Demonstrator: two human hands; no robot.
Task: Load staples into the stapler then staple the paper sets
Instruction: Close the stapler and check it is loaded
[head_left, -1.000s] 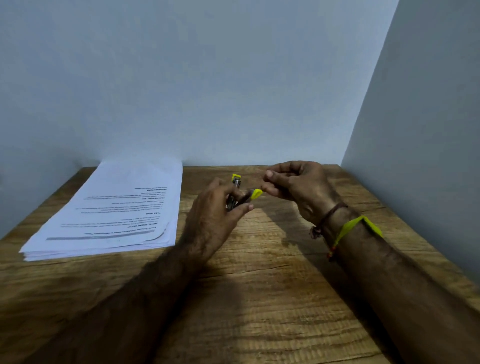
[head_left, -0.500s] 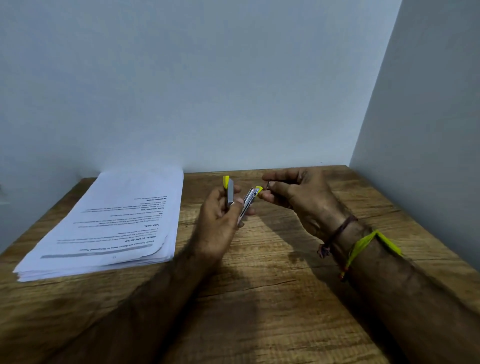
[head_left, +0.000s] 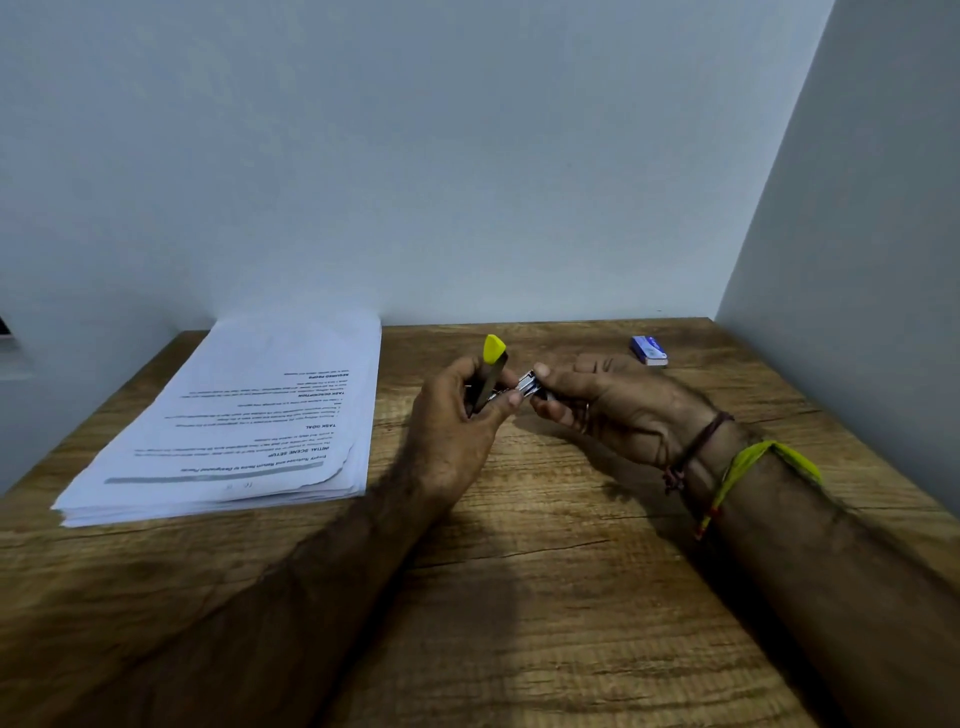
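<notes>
Over the wooden desk (head_left: 519, 597), the left hand (head_left: 457, 421) is gripping the opened stapler (head_left: 491, 374) while the right hand (head_left: 613, 405) is pinching staples (head_left: 527, 385) into it, the paper stack (head_left: 249, 415) waiting unstapled beside them.

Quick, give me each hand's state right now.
Left hand: grips the opened stapler.
Right hand: pinches the stapler's metal front end.
</notes>
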